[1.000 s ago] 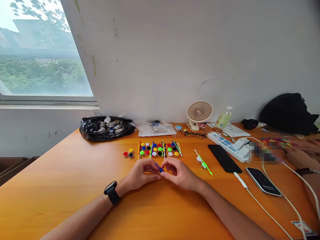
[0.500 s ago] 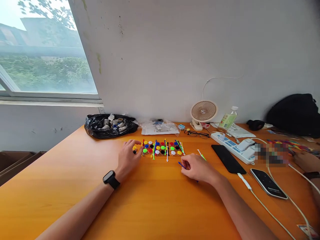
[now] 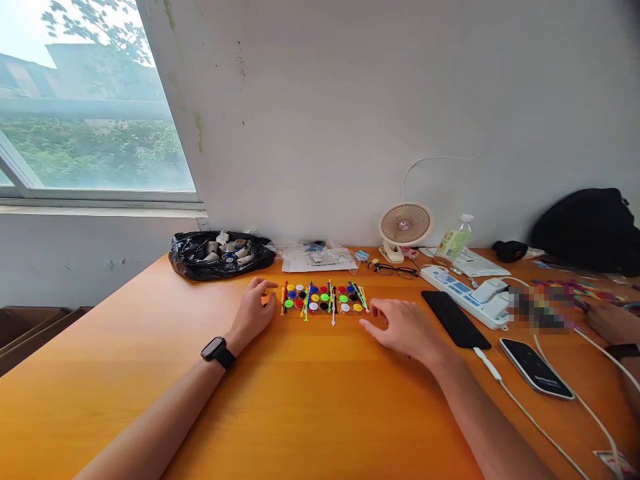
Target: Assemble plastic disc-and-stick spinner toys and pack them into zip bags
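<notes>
Several small round discs in red, blue, yellow, green, black and white (image 3: 324, 306) lie in rows on the wooden table (image 3: 280, 400). Thin coloured plastic sticks with arrow-like ends lie over and between them, among them a white one (image 3: 334, 313) and a red one (image 3: 285, 293). At the left end of the rows rests my left hand (image 3: 253, 312), fingers bent and apart, holding nothing I can see. My right hand (image 3: 403, 325) is at the right end, thumb and fingers parted. A tiny dark tip (image 3: 409, 357) shows beneath it; the rest is hidden.
Behind the discs are a black plastic bag of grey tubes (image 3: 220, 257), papers (image 3: 317, 261), glasses (image 3: 393, 269) and a fan (image 3: 405, 230). To the right lie a power strip (image 3: 463, 297), a black phone (image 3: 454, 319), a power bank (image 3: 536, 368), cables and another person's hand (image 3: 607, 323).
My right hand's pinch on a blue stick has opened, and the stick is mostly out of sight. The hand has shifted slightly right. My left fingers have drawn back left from the discs.
</notes>
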`<state>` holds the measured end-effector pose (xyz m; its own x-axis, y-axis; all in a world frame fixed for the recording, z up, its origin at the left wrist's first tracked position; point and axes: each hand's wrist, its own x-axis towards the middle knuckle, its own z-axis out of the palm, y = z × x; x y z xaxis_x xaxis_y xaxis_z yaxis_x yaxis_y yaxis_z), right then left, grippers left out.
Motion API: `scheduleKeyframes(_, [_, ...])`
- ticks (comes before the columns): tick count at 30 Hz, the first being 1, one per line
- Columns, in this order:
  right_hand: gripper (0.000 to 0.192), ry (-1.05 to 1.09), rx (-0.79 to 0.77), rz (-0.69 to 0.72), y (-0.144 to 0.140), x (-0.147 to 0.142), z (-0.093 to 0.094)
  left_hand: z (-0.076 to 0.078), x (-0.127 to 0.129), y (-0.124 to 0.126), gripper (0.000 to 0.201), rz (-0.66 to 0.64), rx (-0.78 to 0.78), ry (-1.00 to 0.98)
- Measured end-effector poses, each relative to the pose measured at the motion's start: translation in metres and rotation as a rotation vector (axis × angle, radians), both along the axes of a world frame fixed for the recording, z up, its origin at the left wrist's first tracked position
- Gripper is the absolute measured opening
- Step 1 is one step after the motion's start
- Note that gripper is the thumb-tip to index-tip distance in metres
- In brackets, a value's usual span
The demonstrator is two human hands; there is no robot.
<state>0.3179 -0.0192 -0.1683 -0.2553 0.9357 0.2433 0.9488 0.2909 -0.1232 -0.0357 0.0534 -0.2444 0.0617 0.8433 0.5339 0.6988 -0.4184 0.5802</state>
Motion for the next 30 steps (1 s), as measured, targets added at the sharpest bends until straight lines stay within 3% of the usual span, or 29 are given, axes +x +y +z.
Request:
scheduleKeyframes(5, [0.036, 0.038, 0.071, -0.012, 0.003, -0.005, -0.004, -0.001, 0.002, 0.002, 0.034, -0.058, 0.047, 0.155])
scheduleKeyframes(19, [0.047, 0.122, 0.048, 0.064, 0.001, -0.014, -0.009, -0.003, 0.001, 0.002, 0.018, -0.054, 0.035, 0.306])
scheduleKeyframes(25, [0.047, 0.152, 0.051, 0.081, 0.001, -0.014, -0.011, 0.009, -0.001, -0.004, 0.012, 0.021, 0.133, 0.332])
scheduleKeyframes(30, [0.045, 0.198, 0.037, 0.127, 0.002, -0.017, -0.016, 0.021, 0.002, -0.014, 0.015, -0.107, 0.126, 0.289])
